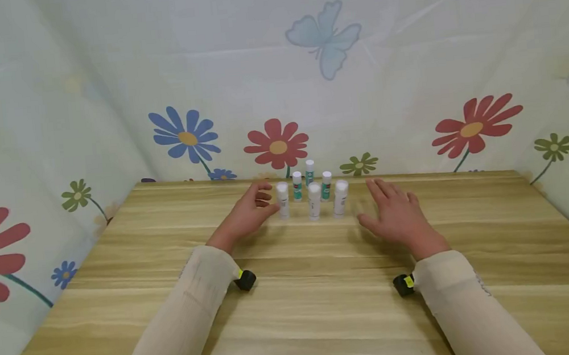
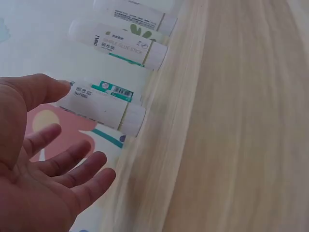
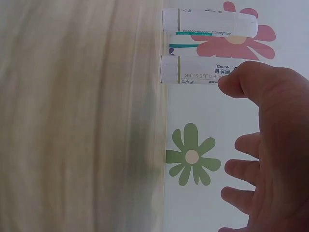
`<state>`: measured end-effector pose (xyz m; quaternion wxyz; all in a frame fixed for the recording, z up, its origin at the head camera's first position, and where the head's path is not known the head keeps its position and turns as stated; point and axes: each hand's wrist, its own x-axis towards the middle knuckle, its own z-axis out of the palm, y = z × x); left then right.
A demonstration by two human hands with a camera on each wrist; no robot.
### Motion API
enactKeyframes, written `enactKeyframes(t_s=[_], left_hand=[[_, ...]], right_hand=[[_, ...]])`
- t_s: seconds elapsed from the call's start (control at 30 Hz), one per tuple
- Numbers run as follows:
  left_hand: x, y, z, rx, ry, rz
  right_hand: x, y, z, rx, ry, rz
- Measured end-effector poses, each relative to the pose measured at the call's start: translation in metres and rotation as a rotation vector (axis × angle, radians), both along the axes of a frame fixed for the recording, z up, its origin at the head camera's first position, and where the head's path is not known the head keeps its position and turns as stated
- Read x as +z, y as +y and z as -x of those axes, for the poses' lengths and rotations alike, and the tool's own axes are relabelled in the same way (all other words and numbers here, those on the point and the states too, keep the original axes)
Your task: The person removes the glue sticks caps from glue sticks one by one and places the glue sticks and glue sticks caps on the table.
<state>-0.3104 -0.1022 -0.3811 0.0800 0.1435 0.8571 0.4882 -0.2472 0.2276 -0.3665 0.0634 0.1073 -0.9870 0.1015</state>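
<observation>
Three white glue sticks stand upright in a front row: the left one (image 1: 283,201), the middle one (image 1: 315,203) and the right one (image 1: 340,199). Behind them are smaller teal-and-white glue sticks, one at left (image 1: 297,189), one at right (image 1: 326,188) and one farthest back (image 1: 310,172). My left hand (image 1: 247,214) is beside the left front stick, thumb tip right at it and the other fingers loosely bent. To the right of the group, my right hand (image 1: 398,215) is held palm down with fingers spread and nothing in its grasp.
The glue sticks stand near the far edge of a wood-grain table (image 1: 297,313). Behind it hangs a pale curtain (image 1: 230,45) printed with flowers and a butterfly. Each wrist carries a small black camera, on the left sleeve (image 1: 184,307) and the right sleeve (image 1: 465,291).
</observation>
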Motion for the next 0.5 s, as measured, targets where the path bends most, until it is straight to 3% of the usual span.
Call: enactKeyframes(t_s=[0.23,0.5], left_hand=[[-0.009,0.010,0.008,0.007,-0.050,-0.096],[-0.011,0.022,0.009,0.047,-0.069,-0.151]], right_hand=[[0.001,-0.003,-0.003,0.005,-0.015,0.013],[0.000,-0.002,-0.003,0.004,-0.008,0.017]])
